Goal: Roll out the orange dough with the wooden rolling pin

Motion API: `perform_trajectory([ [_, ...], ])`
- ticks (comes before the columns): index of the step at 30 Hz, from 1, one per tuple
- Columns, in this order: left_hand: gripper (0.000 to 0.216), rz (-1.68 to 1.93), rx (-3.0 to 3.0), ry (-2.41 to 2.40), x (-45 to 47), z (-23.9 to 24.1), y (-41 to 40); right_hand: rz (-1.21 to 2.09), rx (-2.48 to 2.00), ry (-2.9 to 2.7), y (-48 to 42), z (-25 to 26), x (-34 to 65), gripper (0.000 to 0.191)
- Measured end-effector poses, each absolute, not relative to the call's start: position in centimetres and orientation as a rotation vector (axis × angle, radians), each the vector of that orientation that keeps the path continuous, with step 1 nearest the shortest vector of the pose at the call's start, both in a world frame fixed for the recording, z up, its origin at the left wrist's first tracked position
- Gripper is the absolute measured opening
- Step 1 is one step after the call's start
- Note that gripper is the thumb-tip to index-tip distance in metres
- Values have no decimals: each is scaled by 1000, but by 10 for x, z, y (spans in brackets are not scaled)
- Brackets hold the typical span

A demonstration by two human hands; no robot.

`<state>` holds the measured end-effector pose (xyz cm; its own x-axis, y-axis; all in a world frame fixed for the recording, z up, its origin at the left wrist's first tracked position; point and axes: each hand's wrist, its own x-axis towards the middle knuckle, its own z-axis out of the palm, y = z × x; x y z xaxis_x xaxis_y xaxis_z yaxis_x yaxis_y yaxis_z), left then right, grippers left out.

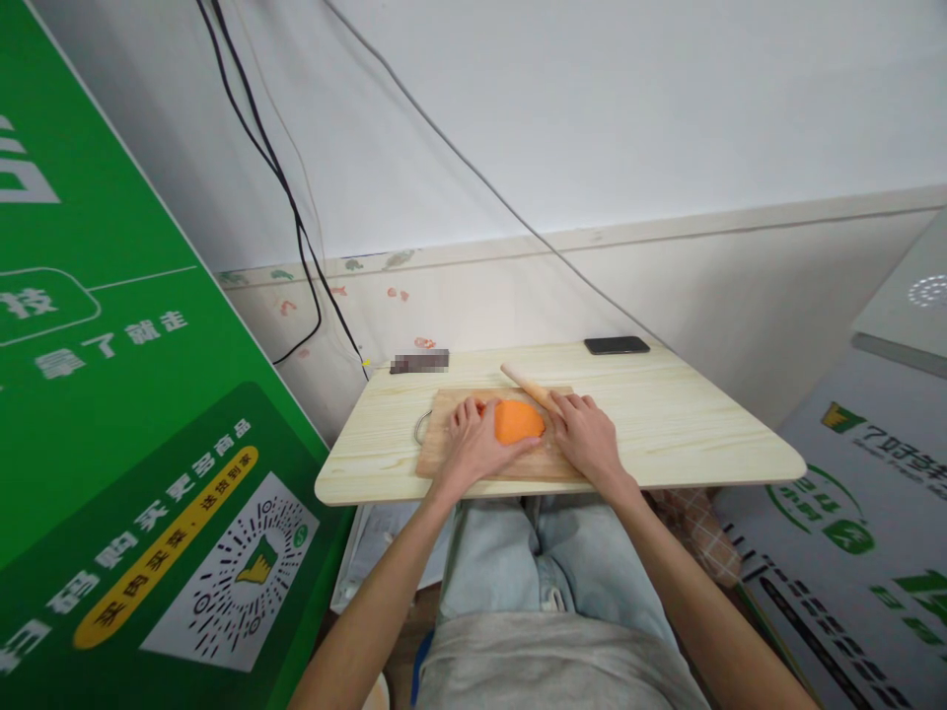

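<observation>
Nearest the viewer, a grey shirt fills the lower edge of the view, below pale jeans. At left rises a large green panel bearing white lettering; ahead, against the wall, stands a light wood-grained table. Near its front edge lies a wooden board, on which both hands are at work. The left hand cups the left side of an orange mass, its thumb stretched along the near edge. The right hand lies at the opposite side, fingers over the near end of a stick; whether they close around it cannot be told. The orange mass, probably dough, rests on the board between the hands. It should prove soft, pliable and fairly light, unlikely to break but easily dented; broad palms at its two sides would suit it better than pinching fingertips. Its visible surface is bright, even and matt, its outline rounded and somewhat blocky. The wooden stick, resembling a rolling pin, slants beyond the board's far edge.
</observation>
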<state>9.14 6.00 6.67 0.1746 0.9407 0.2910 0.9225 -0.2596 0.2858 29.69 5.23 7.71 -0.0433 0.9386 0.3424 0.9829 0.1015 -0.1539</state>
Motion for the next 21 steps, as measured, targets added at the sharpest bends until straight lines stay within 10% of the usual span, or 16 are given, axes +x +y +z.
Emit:
perform_trajectory([
  [21, 56, 517, 2618, 1454, 84, 68, 61, -167, -1817, -2151, 53, 84, 293, 46],
])
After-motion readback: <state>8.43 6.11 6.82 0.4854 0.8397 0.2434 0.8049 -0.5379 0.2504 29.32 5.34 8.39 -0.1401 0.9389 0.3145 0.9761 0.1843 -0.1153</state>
